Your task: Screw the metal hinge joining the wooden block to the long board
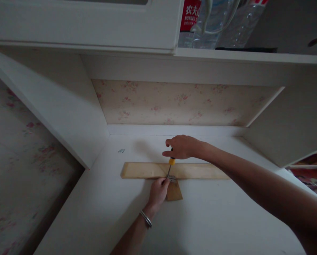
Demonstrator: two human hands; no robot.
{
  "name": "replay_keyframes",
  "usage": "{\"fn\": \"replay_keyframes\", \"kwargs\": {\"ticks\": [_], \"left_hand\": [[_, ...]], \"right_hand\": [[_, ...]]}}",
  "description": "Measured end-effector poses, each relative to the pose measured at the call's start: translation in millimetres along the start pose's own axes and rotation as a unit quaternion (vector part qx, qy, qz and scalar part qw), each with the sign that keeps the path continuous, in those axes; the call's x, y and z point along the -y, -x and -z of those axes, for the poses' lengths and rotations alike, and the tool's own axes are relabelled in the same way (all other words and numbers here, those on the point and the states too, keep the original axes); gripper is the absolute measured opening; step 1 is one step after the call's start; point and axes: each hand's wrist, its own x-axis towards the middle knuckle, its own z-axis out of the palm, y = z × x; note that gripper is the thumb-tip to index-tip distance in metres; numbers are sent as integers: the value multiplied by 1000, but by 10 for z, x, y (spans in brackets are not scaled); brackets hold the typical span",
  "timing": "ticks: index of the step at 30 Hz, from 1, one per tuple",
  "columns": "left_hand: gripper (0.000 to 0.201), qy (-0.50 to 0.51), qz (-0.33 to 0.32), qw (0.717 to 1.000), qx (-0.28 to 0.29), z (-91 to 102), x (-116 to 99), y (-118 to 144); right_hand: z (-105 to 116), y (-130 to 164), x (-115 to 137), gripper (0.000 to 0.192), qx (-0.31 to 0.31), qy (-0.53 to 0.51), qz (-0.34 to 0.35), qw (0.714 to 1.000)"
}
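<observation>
My right hand (183, 147) is wrapped round the handle of a screwdriver (171, 161), yellow and dark, held from above with its shaft slanting down. The screwdriver's tip meets a small metal hinge (171, 178). This hinge lies where a long pale wooden board (145, 170) and a short brown wooden piece (174, 192) come together. My left hand (158, 191) is closed in a pinch at the hinge's left edge, close to the screwdriver tip. What its fingertips hold is too small to make out. A metal bracelet (146, 219) circles the left wrist.
Several small screws (121, 151) lie on the white tabletop (214, 219), left of the board. White panels (54, 102) stand at both sides. Overhead, a shelf (243, 56) holds plastic bottles (211, 24). Floral wallpaper (163, 102) covers the back wall.
</observation>
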Motion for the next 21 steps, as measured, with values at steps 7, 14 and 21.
{"fn": "replay_keyframes", "kwargs": {"ticks": [7,14,21], "left_hand": [[36,-10,0,1000,3,1,2,-3],[34,-5,3,1000,-1,4,-5,-1],[35,-8,-3,1000,0,-5,23,-5]], "right_hand": [[-15,25,-16,35,-8,-53,120,991],[-18,36,7,29,5,-17,55,998],[7,53,38,43,-6,-26,16,1000]]}}
